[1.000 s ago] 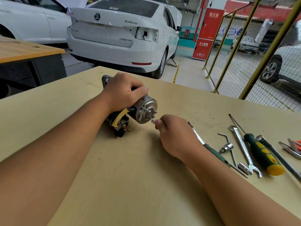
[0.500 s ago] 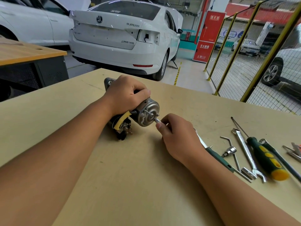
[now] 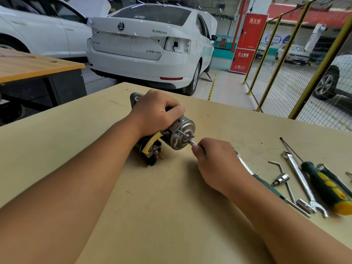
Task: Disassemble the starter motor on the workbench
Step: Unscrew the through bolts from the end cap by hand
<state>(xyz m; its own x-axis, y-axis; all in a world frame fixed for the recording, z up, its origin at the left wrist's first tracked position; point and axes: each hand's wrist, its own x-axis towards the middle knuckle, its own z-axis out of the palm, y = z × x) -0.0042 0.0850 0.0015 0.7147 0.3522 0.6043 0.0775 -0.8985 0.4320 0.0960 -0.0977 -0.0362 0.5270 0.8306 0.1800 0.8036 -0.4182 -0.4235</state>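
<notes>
At the far left stands one second bench point(image 3: 34, 67) with an orange-brown top. On the tan workbench point(image 3: 171, 216), left of centre, lies one starter motor point(image 3: 179, 137), its round metal end cap turned toward the right. The left hand point(image 3: 156, 113) wraps over the motor's body, fingers curled round it and holding it. One yellow-sleeved cable point(image 3: 151, 143) curves out beneath that hand. Just right of the cap, the right hand point(image 3: 217, 161) pinches one long through bolt point(image 3: 192, 142) between thumb and fingertips; the bolt's shaft sticks out of the cap. Further right, well apart from the motor, tools lie on the bench: two flat wrenches point(image 3: 302, 180), one of them partly hidden under the right wrist, one bent socket handle point(image 3: 282, 177), and one screwdriver point(image 3: 327, 189) with a green and yellow grip. More tools at the right edge are cut off. Behind the bench stand two white cars point(image 3: 148, 46).
</notes>
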